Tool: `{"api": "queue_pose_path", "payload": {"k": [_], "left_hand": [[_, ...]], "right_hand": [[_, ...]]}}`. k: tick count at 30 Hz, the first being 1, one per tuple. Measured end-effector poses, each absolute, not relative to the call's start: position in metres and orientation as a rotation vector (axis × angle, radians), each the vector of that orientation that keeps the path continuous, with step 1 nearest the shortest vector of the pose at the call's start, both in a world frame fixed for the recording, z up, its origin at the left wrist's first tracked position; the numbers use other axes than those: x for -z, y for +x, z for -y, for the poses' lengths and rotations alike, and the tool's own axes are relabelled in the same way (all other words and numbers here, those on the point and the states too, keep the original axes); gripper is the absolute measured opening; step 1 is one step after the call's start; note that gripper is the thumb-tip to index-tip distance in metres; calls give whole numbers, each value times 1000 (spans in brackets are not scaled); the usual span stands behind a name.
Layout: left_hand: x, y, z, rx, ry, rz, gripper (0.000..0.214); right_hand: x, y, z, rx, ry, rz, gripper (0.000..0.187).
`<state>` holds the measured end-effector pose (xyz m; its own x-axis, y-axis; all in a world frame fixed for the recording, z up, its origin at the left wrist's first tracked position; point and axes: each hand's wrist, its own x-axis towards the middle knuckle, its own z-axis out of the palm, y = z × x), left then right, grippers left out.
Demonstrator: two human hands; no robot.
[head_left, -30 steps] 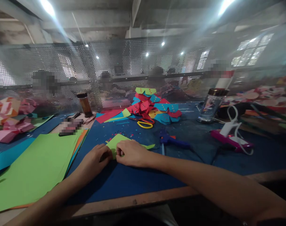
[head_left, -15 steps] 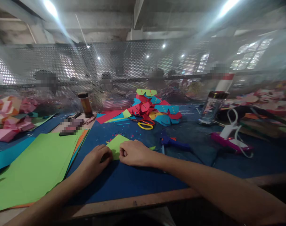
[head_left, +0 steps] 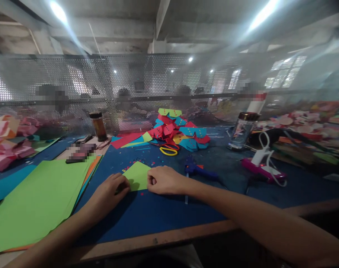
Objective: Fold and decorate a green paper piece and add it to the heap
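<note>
A folded piece of light green paper (head_left: 137,175) lies on the blue tabletop between my two hands. My left hand (head_left: 115,188) rests at its left edge, fingers curled and pressed together on the paper. On the right edge, my right hand (head_left: 165,180) is closed, its curled fingers holding the paper down. Parts of both paper edges are hidden beneath the hands. Small coloured paper dots (head_left: 152,163) are scattered just beyond the sheet. Scissors with yellow and red handles (head_left: 169,150) lie behind them, and a blue glue gun (head_left: 201,169) lies beyond my right forearm.
A stack of green sheets (head_left: 43,197) is at the left. Cut and folded paper shapes (head_left: 180,130) are heaped at the back. A brown bottle (head_left: 99,128), a clear tumbler (head_left: 243,130) and a magenta device with white straps (head_left: 262,169) stand around. A perforated screen (head_left: 147,85) runs behind.
My right hand has shifted slightly right, away from my left, so more green paper shows between them. The green tip beyond my right wrist is gone from sight. The view has turned slightly right.
</note>
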<state>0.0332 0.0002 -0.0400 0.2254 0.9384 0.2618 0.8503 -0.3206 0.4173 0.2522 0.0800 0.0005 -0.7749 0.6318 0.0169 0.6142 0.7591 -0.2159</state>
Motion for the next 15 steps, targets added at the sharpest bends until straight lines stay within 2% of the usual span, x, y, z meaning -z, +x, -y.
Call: {"api": "queue_pose_path", "payload": {"k": [15], "left_hand": [[43, 32, -1, -736, 2323, -1703, 12]], "right_hand": [[0, 269, -86, -335, -1032, 2868, 12]]}}
